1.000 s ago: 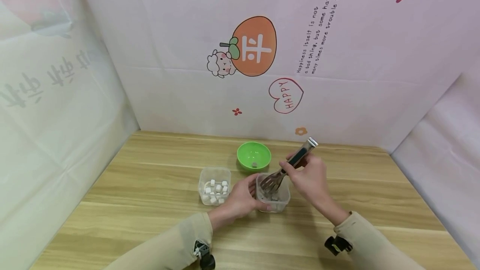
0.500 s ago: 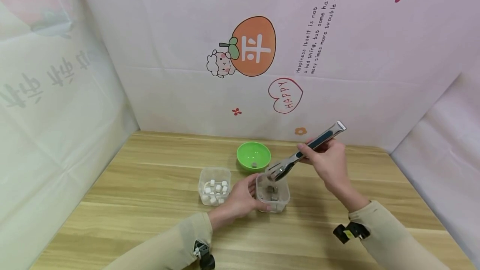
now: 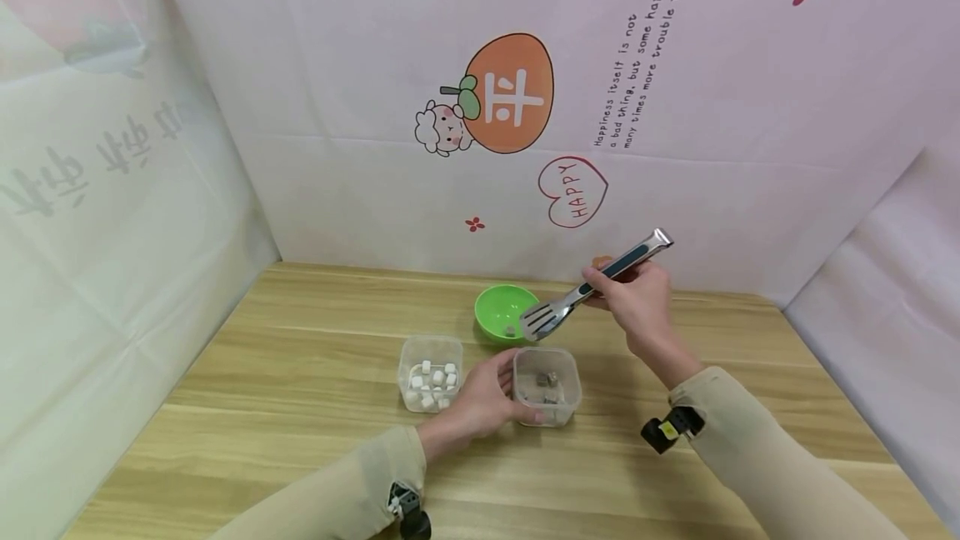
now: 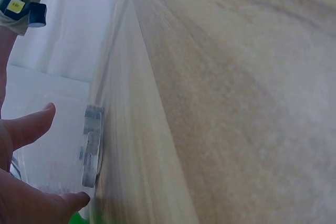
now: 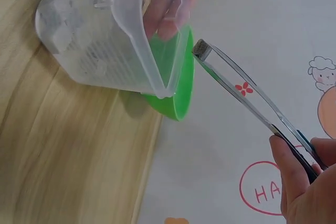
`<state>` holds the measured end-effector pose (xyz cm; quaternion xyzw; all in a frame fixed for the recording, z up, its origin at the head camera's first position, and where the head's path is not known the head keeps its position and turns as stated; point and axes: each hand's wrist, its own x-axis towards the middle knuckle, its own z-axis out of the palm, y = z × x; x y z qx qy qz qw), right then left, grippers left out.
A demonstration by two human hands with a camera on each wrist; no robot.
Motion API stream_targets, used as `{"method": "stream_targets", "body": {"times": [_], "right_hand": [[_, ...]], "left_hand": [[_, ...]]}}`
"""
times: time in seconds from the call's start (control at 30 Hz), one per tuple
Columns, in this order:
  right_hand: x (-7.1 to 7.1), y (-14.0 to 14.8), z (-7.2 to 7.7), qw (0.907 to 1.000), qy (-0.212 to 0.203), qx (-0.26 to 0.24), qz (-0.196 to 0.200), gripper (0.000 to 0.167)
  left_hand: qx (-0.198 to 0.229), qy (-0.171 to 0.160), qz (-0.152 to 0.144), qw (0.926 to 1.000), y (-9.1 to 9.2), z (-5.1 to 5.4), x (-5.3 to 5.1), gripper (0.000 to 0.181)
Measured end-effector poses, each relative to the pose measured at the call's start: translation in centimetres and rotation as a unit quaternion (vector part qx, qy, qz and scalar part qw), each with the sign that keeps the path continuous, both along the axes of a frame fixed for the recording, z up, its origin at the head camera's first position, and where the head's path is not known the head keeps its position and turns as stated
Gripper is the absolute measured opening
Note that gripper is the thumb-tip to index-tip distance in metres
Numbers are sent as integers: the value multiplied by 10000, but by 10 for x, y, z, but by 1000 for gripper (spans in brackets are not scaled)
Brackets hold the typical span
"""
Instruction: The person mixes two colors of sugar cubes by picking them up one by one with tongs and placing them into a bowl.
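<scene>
My left hand [image 3: 480,402] holds the side of a clear plastic container [image 3: 572,382], thumb at the front and fingers behind. Several small grey cubes [image 3: 542,380] lie inside it. In my right hand [image 3: 637,307] are metal food tongs [image 3: 618,263] with dark grip strips. The right wrist view shows a grey cube [image 5: 201,49] pinched between the tong tips. Those tips are over the near right rim of a green bowl [image 3: 491,304], behind the container. One grey cube [image 3: 510,331] sits in the bowl.
To the left of my left hand stands a second clear container [image 3: 431,345] with several white cubes [image 3: 438,377]. A wood-grain table [image 3: 285,373] carries everything. Printed white cloth [image 3: 360,190] hangs behind the table and at both sides.
The tongs came up out of the held container with a grey cube, then moved left and away toward the green bowl. My left hand and the container stayed in place.
</scene>
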<state>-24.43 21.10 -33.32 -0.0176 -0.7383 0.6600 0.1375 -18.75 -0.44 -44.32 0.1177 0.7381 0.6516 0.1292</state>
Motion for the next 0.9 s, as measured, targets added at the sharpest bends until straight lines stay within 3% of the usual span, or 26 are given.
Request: {"method": "stream_targets", "body": {"times": [0.53,0.9], "right_hand": [[-35,-25,-22,9995,-27,42,-318,23],[-42,-31,-33,9986,-41,276,-443,19]], "left_hand": [[-78,-51,0,10000,0,4,-1,104],[-56,-79,-22,10000,-1,3,1,104]]}}
